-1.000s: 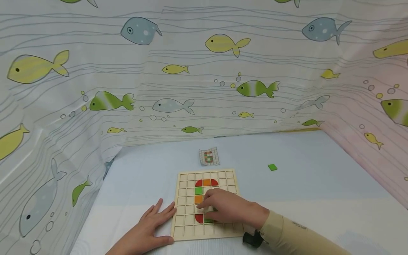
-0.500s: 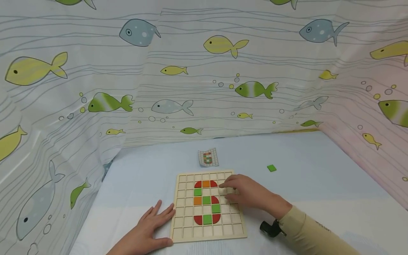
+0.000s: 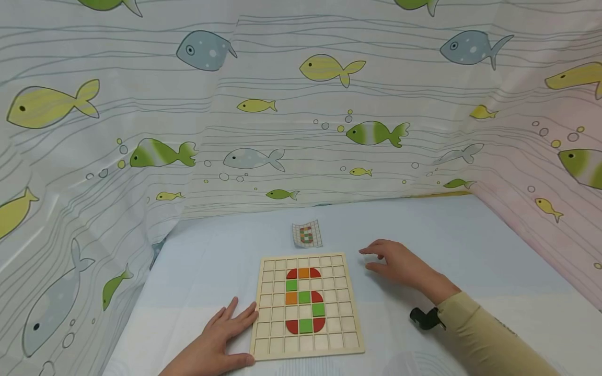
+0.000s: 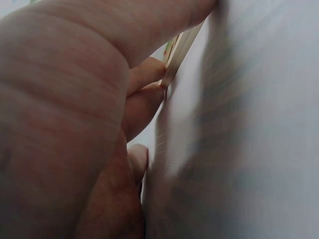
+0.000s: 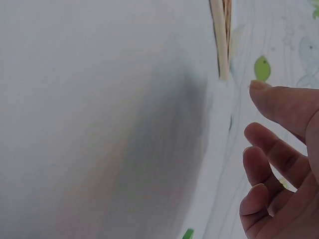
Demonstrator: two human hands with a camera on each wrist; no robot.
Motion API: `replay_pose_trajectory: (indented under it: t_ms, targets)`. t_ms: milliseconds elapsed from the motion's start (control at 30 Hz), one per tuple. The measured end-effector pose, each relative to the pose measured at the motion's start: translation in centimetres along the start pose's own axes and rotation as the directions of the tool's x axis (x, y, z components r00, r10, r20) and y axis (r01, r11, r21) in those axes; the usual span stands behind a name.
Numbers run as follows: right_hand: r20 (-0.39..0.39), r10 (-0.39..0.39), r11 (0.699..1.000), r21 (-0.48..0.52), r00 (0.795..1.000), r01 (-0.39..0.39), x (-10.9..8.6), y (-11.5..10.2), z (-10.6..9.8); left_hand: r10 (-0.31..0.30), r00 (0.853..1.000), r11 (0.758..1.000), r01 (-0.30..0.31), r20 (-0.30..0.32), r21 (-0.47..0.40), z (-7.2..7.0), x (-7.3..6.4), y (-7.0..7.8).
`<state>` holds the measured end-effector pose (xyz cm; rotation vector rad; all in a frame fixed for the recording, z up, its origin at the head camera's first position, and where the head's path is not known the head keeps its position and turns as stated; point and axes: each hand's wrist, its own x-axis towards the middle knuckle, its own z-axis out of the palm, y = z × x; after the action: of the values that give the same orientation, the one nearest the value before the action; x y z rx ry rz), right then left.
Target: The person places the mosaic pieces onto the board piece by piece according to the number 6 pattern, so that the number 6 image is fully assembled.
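A pale wooden grid board (image 3: 277, 344) lies on the table with red rounded tiles (image 3: 291, 327), orange square tiles (image 3: 291, 298) and green square tiles (image 3: 305, 326) set in its cells. My left hand (image 3: 220, 334) lies with spread fingers along the board's left edge, fingertips and thumb touching it. Past the board's right side, my right hand (image 3: 400, 263) hovers over the table, fingers loosely bent and holding nothing. In the right wrist view a bit of a loose green tile (image 5: 188, 233) shows at the bottom; in the head view the right hand hides it.
Behind the board lies a small paper card (image 3: 307, 234) printed with a coloured grid pattern. A black wrist device (image 3: 424, 318) hangs under the right sleeve. Fish-printed sheeting (image 3: 291, 130) walls in the back and sides of the pale table cover (image 3: 226, 250).
My right hand has lifted off the board and moved right and away, to where the loose green tile lay. The left hand stays on the board's edge.
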<state>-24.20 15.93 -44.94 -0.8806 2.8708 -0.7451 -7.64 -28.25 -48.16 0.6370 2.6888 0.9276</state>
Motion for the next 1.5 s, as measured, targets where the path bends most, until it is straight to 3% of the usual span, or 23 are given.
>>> replay_pose_trajectory:
  t_ms: [367,733,1200,1500]
  targets:
    - [0.005,0.087,0.996,-0.036,0.996,-0.086,-0.2,3.9,-1.2,-0.032,0.999,0.999,0.033,0.023,-0.027,0.0,0.0,0.2]
    - [0.034,0.163,0.983,-0.088,0.986,-0.16,-0.6,6.6,-2.8,0.015,1.0,1.0,-0.015,0.006,-0.006,0.1,0.0,0.0]
    - [0.028,0.138,0.987,-0.089,0.99,-0.135,-0.7,7.2,-3.1,-0.037,0.999,0.999,0.038,0.037,-0.024,-0.2,0.0,0.3]
    - [0.028,0.09,0.989,-0.122,0.996,-0.086,-0.4,7.4,-3.0,-0.015,1.0,1.0,0.015,0.022,-0.016,-0.2,0.0,0.3]
